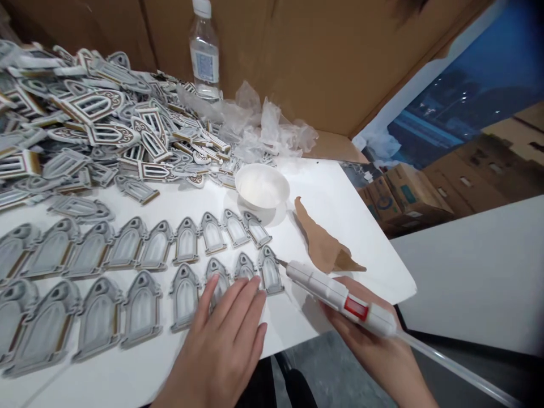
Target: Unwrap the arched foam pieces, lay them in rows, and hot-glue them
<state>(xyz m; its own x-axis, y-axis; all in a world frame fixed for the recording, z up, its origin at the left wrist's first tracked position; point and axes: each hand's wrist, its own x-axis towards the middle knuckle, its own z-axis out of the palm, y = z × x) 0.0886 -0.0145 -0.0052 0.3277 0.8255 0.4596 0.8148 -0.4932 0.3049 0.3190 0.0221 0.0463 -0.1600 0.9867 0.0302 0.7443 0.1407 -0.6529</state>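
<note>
In my right hand (374, 354) is a white glue gun (321, 286) with a red window on its body and a long clear glue stick (459, 365) out of its back. Its thin tip points left, close to the arch-shaped grey piece (271, 272) at the right end of the front row. My left hand (227, 334) lies with stretched fingers over the neighbouring arch pieces (219, 277), partly hiding them. Two rows of these small window-like pieces, backs up, run leftward across the white table (306, 317).
A large heap of similar pieces (97, 119) covers the back left. Behind the rows are a white bowl (262, 187), crumpled clear plastic (267, 124) and a plastic bottle (204, 59). A torn brown cardboard scrap (323, 241) lies at right. Cardboard (323, 56) walls the back.
</note>
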